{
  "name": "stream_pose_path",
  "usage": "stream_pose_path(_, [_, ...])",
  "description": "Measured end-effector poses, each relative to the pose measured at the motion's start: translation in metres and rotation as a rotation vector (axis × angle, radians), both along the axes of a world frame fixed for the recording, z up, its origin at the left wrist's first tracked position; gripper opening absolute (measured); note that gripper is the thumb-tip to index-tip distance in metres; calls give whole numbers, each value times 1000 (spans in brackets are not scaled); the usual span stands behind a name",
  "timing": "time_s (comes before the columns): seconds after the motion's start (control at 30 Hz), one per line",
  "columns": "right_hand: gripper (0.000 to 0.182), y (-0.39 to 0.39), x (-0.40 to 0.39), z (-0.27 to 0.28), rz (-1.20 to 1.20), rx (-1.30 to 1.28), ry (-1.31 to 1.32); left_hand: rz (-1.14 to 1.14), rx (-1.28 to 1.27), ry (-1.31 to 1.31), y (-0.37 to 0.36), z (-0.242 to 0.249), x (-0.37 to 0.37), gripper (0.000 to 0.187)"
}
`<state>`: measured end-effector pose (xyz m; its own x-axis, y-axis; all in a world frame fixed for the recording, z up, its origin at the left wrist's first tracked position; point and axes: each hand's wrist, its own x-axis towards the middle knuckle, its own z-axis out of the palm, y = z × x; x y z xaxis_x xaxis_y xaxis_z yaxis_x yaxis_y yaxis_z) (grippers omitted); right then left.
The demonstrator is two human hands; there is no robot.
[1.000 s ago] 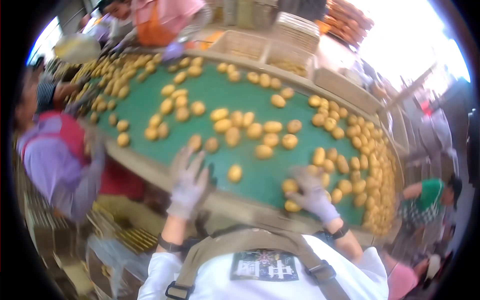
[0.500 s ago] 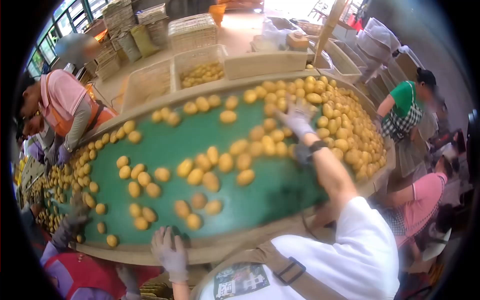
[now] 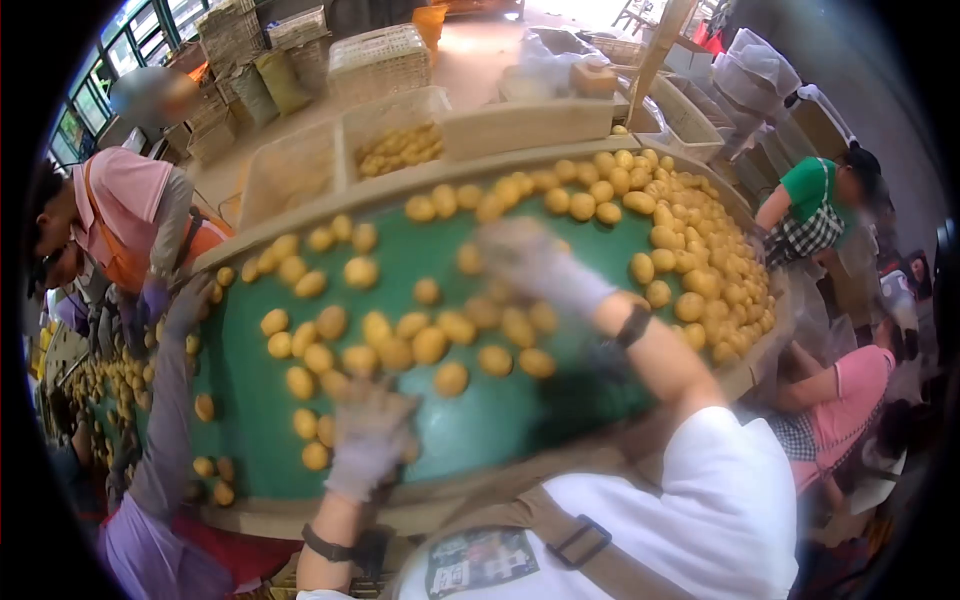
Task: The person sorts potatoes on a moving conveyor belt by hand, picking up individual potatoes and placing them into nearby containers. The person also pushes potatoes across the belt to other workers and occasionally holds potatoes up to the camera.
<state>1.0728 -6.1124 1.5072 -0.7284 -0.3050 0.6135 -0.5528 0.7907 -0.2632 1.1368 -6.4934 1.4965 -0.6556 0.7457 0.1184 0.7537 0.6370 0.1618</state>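
Yellow, potato-like round produce (image 3: 430, 345) lies scattered over a green sorting surface (image 3: 480, 430), with a dense heap (image 3: 715, 270) at its right end. My left hand (image 3: 370, 435), in a pale glove, is over the near part of the surface, fingers spread, fingertips right at several pieces. Another piece shows beside its palm. My right hand (image 3: 535, 265), also gloved, reaches across the middle, left of the heap. It is smeared by motion, and its fingers overlap several pieces. I cannot tell whether it grips any.
A co-worker's purple-grey sleeve (image 3: 165, 400) stretches over the surface at left. A person in pink and orange (image 3: 125, 210) leans in at the far left; one in green (image 3: 800, 205) stands at right. Behind the wooden rim (image 3: 330, 205) stand a crate holding produce (image 3: 345, 160) and a long box (image 3: 530, 130).
My left hand has moved from the near rim onto the surface among the produce. My right hand has swept left, away from the heap, and pieces there have shifted left. The co-worker's sleeve now reaches farther in.
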Motion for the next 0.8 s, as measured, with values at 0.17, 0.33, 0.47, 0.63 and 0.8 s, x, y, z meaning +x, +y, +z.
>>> stream_pose_path(0.17, [35, 115, -10, 14, -744, 308, -613, 616, -163, -32, -99, -6, -8, 49])
stream_pose_path(0.33, [41, 101, -3, -26, -593, 117, -671, 817, -185, -57, -111, -1, 11, 53])
stream_pose_path(0.47, [48, 79, 22, 47, -314, -105, -65, 867, -127, -79, -115, -5, 35, 55])
stream_pose_path(0.63, [59, 213, -3, 122, -881, -230, 662, 909, -155, -84, -117, 0, 51, 57])
stream_pose_path(0.8, [63, 226, 51, -10, -912, -13, -361, 724, 5, -57, -112, -29, 134, 56])
